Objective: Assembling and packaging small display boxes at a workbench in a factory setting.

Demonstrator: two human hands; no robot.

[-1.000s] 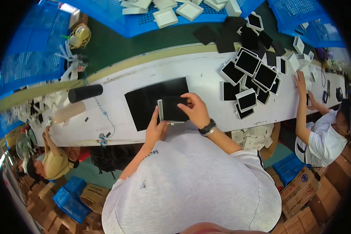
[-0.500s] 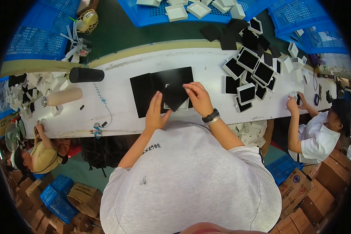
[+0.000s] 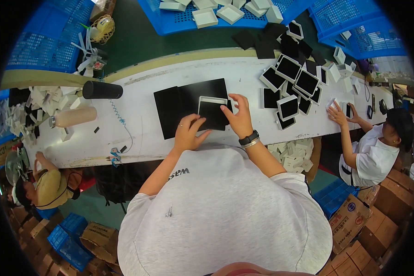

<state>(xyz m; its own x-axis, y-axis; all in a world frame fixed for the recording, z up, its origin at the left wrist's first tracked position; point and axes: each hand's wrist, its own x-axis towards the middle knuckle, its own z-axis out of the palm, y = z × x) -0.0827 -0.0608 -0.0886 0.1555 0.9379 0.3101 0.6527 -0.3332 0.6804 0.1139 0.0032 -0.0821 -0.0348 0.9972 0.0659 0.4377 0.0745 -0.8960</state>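
A shallow white box tray (image 3: 212,99) lies on a black mat (image 3: 170,110) in front of me. A black card (image 3: 212,117) covers most of its inside; a strip of the tray's far end shows beyond it. My left hand (image 3: 188,133) is at the card's near left side, fingertips touching its edge, thumb apart from the fingers. My right hand (image 3: 239,118) is at the right side, thumb tip on the card by the tray's rim and index finger spread away from it. Neither hand is closed round the tray. The undersides of the fingers are hidden.
White trays with black inserts (image 3: 289,108) are piled to my right, loose black cards (image 3: 264,48) behind them. A dark cylinder (image 3: 103,90), a beige bottle (image 3: 73,116) and a coiled cord (image 3: 119,117) lie left. Co-workers sit at both sides; a blue crate (image 3: 170,25) stands beyond.
The black card, held tilted over the tray between both hands, now lies down in it. My fingers have loosened, and the right hand has shifted slightly to the right.
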